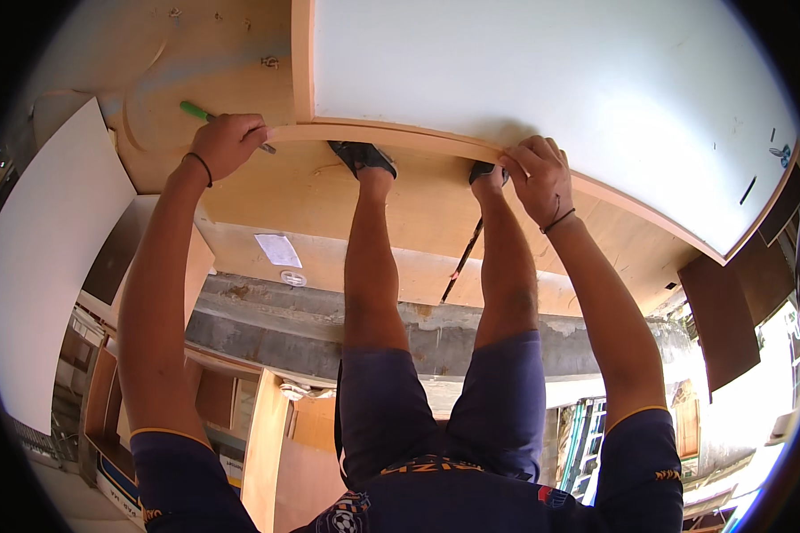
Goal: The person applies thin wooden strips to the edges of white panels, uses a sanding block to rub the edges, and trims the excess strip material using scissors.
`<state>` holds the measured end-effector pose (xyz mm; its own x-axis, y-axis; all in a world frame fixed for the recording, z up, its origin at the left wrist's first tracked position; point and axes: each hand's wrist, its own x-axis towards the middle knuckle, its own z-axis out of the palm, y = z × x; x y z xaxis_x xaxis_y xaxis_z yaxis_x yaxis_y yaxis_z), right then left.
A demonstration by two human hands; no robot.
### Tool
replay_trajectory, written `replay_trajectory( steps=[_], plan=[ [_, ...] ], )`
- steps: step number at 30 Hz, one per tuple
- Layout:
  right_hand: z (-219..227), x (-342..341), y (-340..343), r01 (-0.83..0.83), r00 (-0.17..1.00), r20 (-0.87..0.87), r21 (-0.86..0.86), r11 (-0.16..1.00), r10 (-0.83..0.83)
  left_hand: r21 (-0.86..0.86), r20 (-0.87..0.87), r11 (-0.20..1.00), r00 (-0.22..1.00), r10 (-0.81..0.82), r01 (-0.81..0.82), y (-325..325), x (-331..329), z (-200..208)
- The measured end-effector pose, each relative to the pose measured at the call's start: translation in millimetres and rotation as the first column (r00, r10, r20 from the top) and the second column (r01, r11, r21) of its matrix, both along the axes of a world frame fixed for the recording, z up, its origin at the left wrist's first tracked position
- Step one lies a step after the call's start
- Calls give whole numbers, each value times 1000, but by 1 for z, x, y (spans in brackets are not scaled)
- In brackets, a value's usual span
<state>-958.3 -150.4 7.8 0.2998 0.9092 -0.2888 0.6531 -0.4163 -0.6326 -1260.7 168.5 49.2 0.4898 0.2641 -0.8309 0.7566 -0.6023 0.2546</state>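
Note:
A large board with a pale blue-white face lies in front of me, edged in light peach. Along its near edge runs a thin, bendy peach edging strip, its left part standing slightly off the board. My left hand is closed at the strip's left end. It also holds a slim tool with a green handle; a grey metal tip shows below the fingers, but its exact kind is unclear. My right hand pinches the strip against the board's edge, thumb below and fingers over the top.
My feet stand on a plywood sheet under the board. A paper, a white roll and a dark thin rod lie near them. A white panel leans at left; brown boards are at right.

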Motion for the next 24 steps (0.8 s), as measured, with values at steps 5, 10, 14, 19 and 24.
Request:
replay_trajectory(
  steps=[5,10,14,19,24],
  plan=[
    [4,-11,6,-44,998,50,24,999,42,-83,19,995,998,60,-58,2,5,-7],
    [3,-16,9,-116,984,141,34,993,110,-117,63,991,996,64,-57,3,2,-12],
    [4,-17,10,-135,978,161,25,990,129,-125,31,992,999,39,-35,5,-4,-24],
    [7,-19,13,-142,977,158,-5,990,141,-122,101,990,991,84,-72,4,-9,-31],
    [7,-23,19,-148,979,135,-44,988,152,-130,114,988,989,98,-83,1,-12,-35]
  ],
)
